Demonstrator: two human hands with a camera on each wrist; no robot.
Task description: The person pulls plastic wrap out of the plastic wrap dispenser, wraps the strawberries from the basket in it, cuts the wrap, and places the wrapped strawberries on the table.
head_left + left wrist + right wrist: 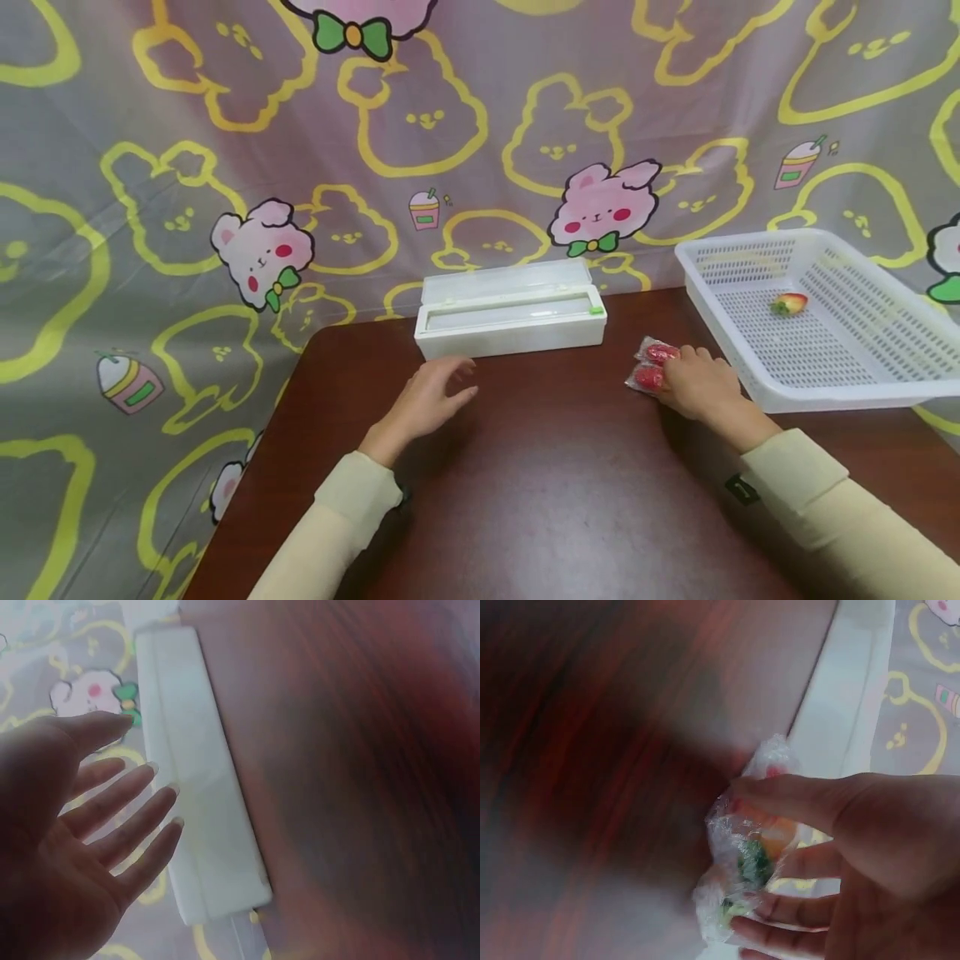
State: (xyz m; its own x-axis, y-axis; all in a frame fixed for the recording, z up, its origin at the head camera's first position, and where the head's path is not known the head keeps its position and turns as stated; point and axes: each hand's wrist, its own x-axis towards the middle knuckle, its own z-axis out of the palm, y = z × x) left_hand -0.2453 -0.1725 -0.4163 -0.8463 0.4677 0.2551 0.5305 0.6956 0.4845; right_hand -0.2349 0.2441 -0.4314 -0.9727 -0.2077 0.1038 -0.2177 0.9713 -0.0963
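Observation:
Two red strawberries (pixel 649 377) in clear plastic wrap lie side by side on the dark wooden table, left of the basket. My right hand (pixel 699 382) is at their right side. Seen from the right wrist, the thumb and fingers hold a wrapped strawberry (pixel 754 859), its green leaves showing through crinkled film. My left hand (pixel 429 400) hovers over the table with nothing in it, fingers loosely bent and thumb apart. Just beyond it stands a long white cling film dispenser (pixel 517 337) with its lid raised; the left wrist view shows its plain front side (pixel 206 780).
At the right stands a white perforated plastic basket (pixel 750 392) with one unwrapped red-and-yellow strawberry (pixel 789 305) in it. A green slider (pixel 596 311) sits at the dispenser's right end. Behind the table (pixel 540 500) hangs a curtain (pixel 480 108) printed with cartoon animals.

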